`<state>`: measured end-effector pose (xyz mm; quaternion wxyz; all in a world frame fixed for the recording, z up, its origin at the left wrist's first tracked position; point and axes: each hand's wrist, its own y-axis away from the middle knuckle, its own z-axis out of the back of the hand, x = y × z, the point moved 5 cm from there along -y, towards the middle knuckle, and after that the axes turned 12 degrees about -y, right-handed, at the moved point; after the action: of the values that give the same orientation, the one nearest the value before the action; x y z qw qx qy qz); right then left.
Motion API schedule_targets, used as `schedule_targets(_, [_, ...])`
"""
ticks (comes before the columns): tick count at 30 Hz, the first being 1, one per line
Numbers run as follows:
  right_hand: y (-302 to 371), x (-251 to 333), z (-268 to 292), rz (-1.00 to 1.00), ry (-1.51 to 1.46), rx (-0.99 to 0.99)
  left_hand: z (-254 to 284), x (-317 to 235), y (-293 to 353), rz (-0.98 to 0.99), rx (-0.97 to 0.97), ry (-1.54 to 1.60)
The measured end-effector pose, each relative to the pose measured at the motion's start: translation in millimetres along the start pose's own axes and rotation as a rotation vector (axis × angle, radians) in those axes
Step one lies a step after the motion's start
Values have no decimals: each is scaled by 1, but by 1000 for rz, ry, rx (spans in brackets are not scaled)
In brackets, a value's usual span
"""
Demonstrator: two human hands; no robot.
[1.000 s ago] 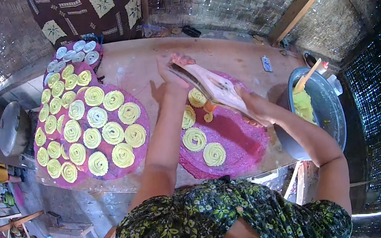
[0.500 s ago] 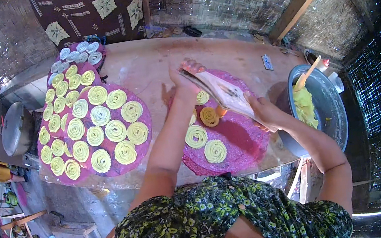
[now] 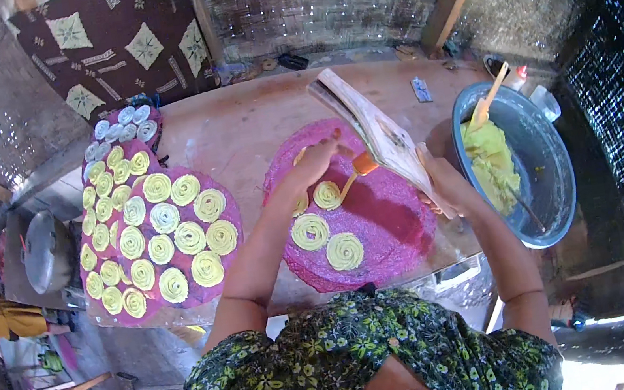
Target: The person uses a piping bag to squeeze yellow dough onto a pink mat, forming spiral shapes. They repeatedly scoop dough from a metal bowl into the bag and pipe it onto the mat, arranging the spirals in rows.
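1. A person's right hand (image 3: 449,180), at three o'clock on a round, bright pink mesh mat (image 3: 396,251), clamps the lower end of a long, pale wooden press (image 3: 384,137), which slants above the mat toward twelve.
2. The left hand (image 3: 313,164), apart from the right, hovers at ten o'clock, fingers loosely spread near the press's short orange nozzle (image 3: 364,162).
3. A yellow dough strand (image 3: 349,183) links the nozzle to a small yellow dough coil (image 3: 326,194) just left of the mat's centre; larger ruffled coils (image 3: 310,231) lie between six and eight o'clock.
4. At three o'clock on the wooden desk (image 3: 238,125), a blue-grey basin (image 3: 549,153) holds yellow dough (image 3: 488,162) and a wooden spatula (image 3: 486,103).
5. At nine, more pink mats (image 3: 204,181) carry yellow and whitish coils (image 3: 190,238).
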<state>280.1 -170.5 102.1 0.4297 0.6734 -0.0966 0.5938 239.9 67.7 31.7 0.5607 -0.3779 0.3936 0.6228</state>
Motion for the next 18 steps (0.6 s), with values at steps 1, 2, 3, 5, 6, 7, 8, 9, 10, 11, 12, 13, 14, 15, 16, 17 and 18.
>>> schedule_targets(1, [-3,-1,-4,20,-5,26,-6,15,-2,59,-37,14])
schedule_targets(2, [-5,-1,-7,36,-2,18,-10,23,-4,115,-77,28])
schedule_targets(3, [-6,1,-11,52,1,10,-12,32,-5,171,-118,41])
schedule_targets(5, [-10,-1,-13,124,9,-14,-11,32,-4,172,-161,8])
schedule_targets(6, [-15,-4,-12,180,14,-31,-10,27,-3,170,-181,-8])
schedule_targets(7, [-17,-6,-11,235,18,-48,-9,23,1,203,-189,-55])
schedule_targets(8, [-19,-7,-9,219,11,-56,-5,11,8,236,-204,-102])
schedule_targets(9, [-20,-7,-6,202,4,-63,-2,6,12,269,-218,-150])
schedule_targets(10, [-21,-7,-5,184,-4,-70,1,10,10,251,-209,-184])
schedule_targets(11, [-19,-4,-5,194,-35,-85,5,19,9,234,-205,-214])
schedule_targets(12, [-17,-2,-4,201,-68,-107,8,25,7,215,-195,-245])
schedule_targets(13, [-15,1,-2,209,-101,-128,12,26,7,91,-243,-388])
schedule_targets(14, [-13,-1,1,195,-109,-126,13,25,11,-34,-286,-529])
schedule_targets(15, [-10,-3,7,181,-118,-126,12,21,18,-165,-325,-668])
schedule_targets(16, [-7,-4,10,167,-127,-126,11,24,26,-155,-324,-780])
schedule_targets(17, [-2,-2,12,204,-117,-147,10,27,38,-144,-325,-896])
schedule_targets(18, [6,0,13,240,-106,-168,6,27,48,-132,-324,-1011])
